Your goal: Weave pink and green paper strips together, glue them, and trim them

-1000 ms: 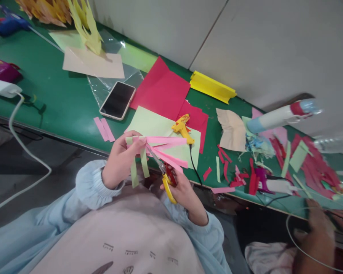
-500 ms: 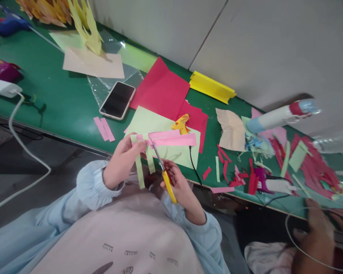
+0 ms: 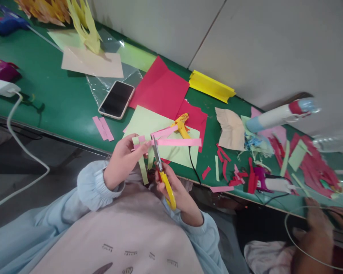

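My left hand [image 3: 125, 158] pinches a woven bunch of pink paper strips [image 3: 180, 142] and pale green paper strips [image 3: 143, 171]. The pink ends stick out to the right and the green ends hang down. My right hand [image 3: 174, 186] grips yellow-handled scissors [image 3: 167, 186], whose blades lie across the pink strips close to my left fingertips. Below and behind the strips lies a pale green sheet [image 3: 148, 118], with a yellow glue gun [image 3: 182, 123] resting on it. Whether the blades are fully closed is hard to make out.
A phone [image 3: 117, 99], red sheets [image 3: 161, 87] and two short pink strips [image 3: 103, 128] lie on the green table [image 3: 60, 102]. Paper scraps [image 3: 237, 173], a purple glue gun [image 3: 261, 179] and a bottle [image 3: 277, 116] are to the right. Another person's hands [image 3: 317, 217] are at the lower right.
The pink strips have spread apart at their right ends, one now angling upward. The scissors have turned more upright across them, and my right hand has shifted slightly left.
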{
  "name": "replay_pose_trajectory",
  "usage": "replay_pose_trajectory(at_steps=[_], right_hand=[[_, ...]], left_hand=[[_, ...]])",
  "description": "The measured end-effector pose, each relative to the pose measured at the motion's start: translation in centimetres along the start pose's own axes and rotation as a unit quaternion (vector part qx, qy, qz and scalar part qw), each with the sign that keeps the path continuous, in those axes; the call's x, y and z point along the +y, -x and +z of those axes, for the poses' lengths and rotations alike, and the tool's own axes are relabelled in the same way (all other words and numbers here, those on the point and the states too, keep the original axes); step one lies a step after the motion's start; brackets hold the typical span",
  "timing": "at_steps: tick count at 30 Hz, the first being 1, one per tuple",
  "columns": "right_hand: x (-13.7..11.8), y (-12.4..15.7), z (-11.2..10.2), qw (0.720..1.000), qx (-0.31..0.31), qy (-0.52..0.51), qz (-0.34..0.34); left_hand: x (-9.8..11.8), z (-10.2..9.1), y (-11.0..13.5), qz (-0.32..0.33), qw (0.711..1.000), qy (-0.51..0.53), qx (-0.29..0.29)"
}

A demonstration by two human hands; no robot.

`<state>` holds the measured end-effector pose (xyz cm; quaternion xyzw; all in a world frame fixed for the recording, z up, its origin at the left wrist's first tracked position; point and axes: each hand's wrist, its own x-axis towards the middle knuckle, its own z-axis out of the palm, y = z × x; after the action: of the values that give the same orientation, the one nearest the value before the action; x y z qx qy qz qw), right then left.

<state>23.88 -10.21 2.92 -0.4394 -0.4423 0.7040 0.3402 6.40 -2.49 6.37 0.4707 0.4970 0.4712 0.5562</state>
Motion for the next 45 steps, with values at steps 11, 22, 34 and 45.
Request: replay_pose_trajectory(at_steps=[11,22,34,45], right_hand=[[0.2,-0.4,0.6,0.999,0.029,0.044,-0.005],[0.6,0.1,0.9,1.000,0.024,-0.004,-0.004],[0.1,0.2,0.9,0.999,0.033,0.012,0.015],[-0.5,0.1,1.3,0.999,0.036,0.008,0.015]], left_hand=[[-0.9,-0.3,-0.2,-0.005,0.999,0.034,-0.002],[-0.3,-0.1,-0.4,-0.038,0.995,0.093,-0.003],[-0.5,0.0,-0.5,-0.030,0.997,0.076,0.011],[-0.2,0.4,-0.4,-0.037,0.996,0.072,0.025]])
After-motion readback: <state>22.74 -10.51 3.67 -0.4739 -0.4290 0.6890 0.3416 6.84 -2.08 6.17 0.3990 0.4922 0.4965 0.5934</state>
